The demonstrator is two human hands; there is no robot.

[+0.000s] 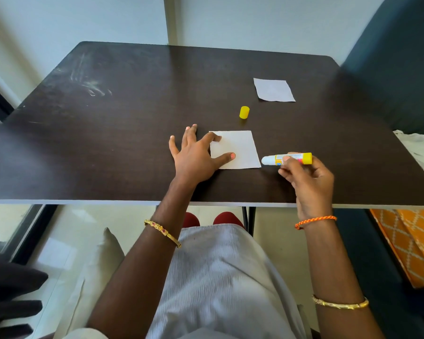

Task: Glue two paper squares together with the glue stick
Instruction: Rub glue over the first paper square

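My left hand (194,157) lies spread flat, thumb and forefinger pinning the near paper square (238,149) to the table (108,143). My right hand (306,179) pinches the uncapped glue stick (285,159) just beside it. The cap (244,112) and second square (274,90) sit beyond.

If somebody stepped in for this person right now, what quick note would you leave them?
Left hand: open, thumb and forefinger pinning the near paper square flat on the table.
Right hand: holding the uncapped glue stick, tip just off that square's right edge.
Yellow cap stands beyond it; second paper square lies far right.
Done: stick uncapped. No glue visible.
Left: spread glue, press second square on.
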